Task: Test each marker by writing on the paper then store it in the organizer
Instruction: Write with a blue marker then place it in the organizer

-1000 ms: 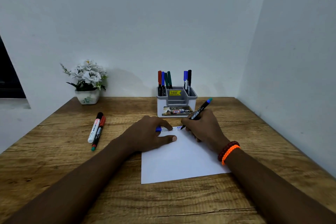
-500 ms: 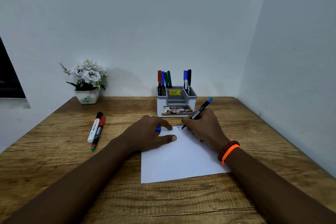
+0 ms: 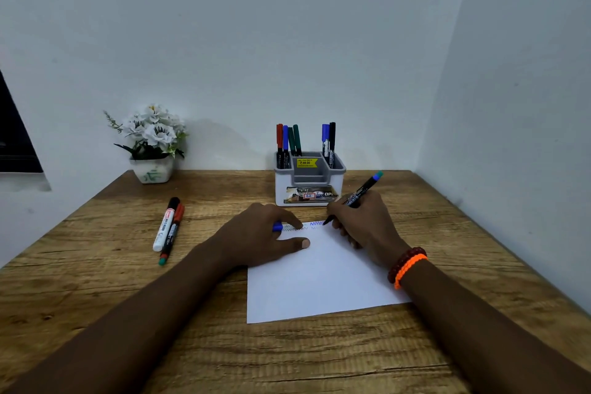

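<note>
Right hand (image 3: pixel 364 227) pinches marker (image 3: pixel 358 197), tip on paper's (image 3: pixel 319 281) far edge; left hand (image 3: pixel 256 237) presses paper, curled around blue cap (image 3: pixel 277 227).

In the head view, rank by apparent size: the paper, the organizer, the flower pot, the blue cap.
1. paper
2. organizer
3. flower pot, farther back, so this is apparent size only
4. blue cap, partly hidden under the left hand

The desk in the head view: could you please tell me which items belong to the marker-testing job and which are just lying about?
Job:
- marker in right hand
- blue cap in left hand
- paper
- organizer
- two loose markers

Lying about:
- flower pot
</note>
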